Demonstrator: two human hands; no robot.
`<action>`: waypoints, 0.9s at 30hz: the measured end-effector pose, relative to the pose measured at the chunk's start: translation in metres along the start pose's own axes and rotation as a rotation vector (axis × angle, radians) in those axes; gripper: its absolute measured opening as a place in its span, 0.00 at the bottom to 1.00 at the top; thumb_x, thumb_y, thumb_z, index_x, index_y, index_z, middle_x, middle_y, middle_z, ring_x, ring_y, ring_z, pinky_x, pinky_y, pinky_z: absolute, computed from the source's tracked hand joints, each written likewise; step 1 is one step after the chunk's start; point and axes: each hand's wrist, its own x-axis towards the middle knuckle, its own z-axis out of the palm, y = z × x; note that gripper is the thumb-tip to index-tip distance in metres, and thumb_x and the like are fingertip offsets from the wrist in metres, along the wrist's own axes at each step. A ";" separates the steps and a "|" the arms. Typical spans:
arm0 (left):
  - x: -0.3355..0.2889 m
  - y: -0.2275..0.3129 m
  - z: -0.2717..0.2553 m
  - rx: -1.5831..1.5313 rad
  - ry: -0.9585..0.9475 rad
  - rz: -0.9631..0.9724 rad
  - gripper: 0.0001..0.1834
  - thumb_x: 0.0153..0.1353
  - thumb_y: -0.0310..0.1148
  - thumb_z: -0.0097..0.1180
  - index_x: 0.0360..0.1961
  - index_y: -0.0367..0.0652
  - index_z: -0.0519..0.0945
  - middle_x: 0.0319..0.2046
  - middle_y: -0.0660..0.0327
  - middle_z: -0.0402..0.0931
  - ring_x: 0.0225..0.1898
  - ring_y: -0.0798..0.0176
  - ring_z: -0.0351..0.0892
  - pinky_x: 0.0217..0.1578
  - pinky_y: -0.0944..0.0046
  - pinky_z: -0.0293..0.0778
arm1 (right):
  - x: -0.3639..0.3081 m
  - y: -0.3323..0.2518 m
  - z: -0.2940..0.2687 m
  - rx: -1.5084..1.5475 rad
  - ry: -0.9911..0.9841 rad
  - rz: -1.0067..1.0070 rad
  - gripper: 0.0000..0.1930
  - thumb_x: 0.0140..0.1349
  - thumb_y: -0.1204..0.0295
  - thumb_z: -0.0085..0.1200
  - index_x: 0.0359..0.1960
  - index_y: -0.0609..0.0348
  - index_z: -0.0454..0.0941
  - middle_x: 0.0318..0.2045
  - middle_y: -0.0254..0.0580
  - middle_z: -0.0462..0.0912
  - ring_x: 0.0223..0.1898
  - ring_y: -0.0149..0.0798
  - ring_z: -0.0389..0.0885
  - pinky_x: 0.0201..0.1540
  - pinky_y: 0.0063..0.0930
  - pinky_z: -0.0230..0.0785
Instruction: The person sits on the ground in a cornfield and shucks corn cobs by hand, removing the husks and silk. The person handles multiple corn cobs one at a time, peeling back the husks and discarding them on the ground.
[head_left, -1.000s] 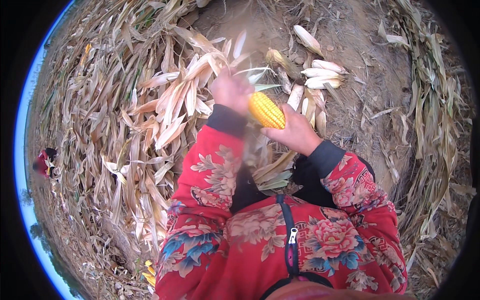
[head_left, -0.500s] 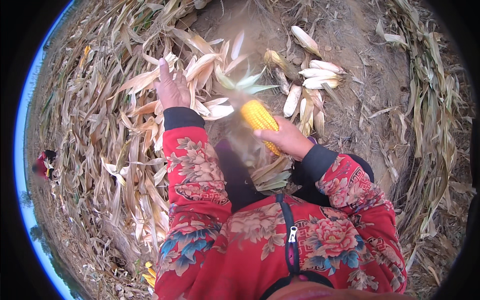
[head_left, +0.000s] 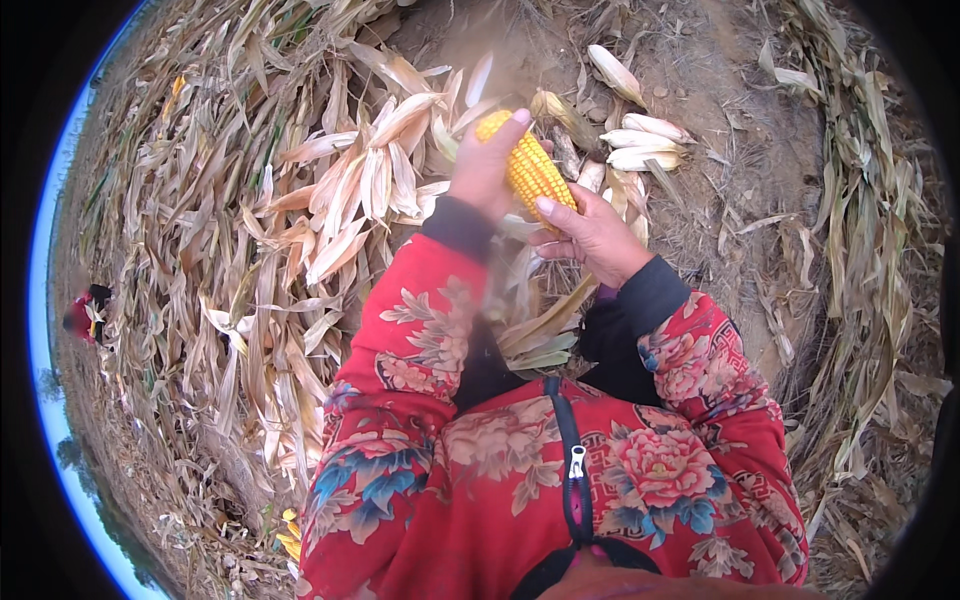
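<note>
A bare yellow ear of corn [head_left: 532, 168] is held slantwise in front of me, between both hands. My left hand [head_left: 487, 165] is closed round its upper left end, the thumb lying along the kernels. Around the lower right end my right hand [head_left: 592, 232] is closed, with the thumb on top. Peeled pale husks [head_left: 375, 185] lie in a heap just left of my left hand. Beyond my right hand, several ears still in their husks [head_left: 645, 142] lie on the soil.
Dry corn stalks and leaves [head_left: 190, 220] cover the ground on the left, and another row of stalks [head_left: 870, 200] runs down the right. Loose husk leaves [head_left: 545, 335] lie by my legs. Yellow ears [head_left: 290, 535] show at lower left. A person in red [head_left: 88, 312] is far left.
My left hand has come right from the husk heap and taken hold of the corn. The ear has moved slightly up and right, with my right hand still on it.
</note>
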 end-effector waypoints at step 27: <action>-0.004 0.038 -0.033 0.529 0.411 0.633 0.35 0.49 0.34 0.74 0.53 0.35 0.66 0.40 0.59 0.74 0.37 0.68 0.76 0.39 0.69 0.76 | 0.020 -0.027 -0.068 -0.019 0.251 -0.360 0.12 0.72 0.64 0.45 0.43 0.59 0.74 0.23 0.28 0.76 0.22 0.22 0.73 0.25 0.15 0.65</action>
